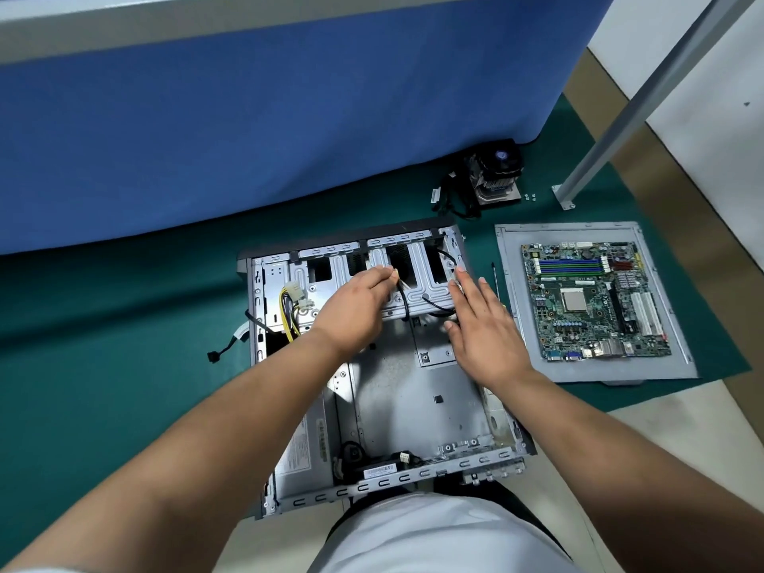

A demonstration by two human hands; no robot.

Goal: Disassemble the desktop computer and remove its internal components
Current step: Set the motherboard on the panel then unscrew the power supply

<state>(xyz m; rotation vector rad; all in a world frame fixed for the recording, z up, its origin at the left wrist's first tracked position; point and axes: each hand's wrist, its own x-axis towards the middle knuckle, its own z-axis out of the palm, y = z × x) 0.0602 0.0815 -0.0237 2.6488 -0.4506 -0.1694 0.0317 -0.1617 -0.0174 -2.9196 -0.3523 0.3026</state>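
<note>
Case (397,390) lies open on its side on the green mat (103,345), right in front of the person, mobo tray bare inside. Left hand (351,312) reaches over the drive cage (372,279) at the far end, thumb + fingertips pinching a small light connector on a black cable (407,308) that drops into the case. Right hand (483,328) is flat, fingers straight and spread, holding nothing, fingertips at the cage's right edge; can't tell if it actually presses the metal. Yellow/black PSU wires w/ white plugs (291,303) sit at the cage's left side, another black cable (231,345) trails out of the case onto the mat to the left. PSU (306,444) in the near-left corner of the case. Mobo (595,299) is already out, lying on the grey side panel (512,291) right of the case. Screwdriver (496,283) lies between case and panel, partly hidden by the right hand. CPU cooler (494,175) w/ its cable bundle sits farther back by the blue wall (248,117), few small screws (530,196) just right of it.
</note>
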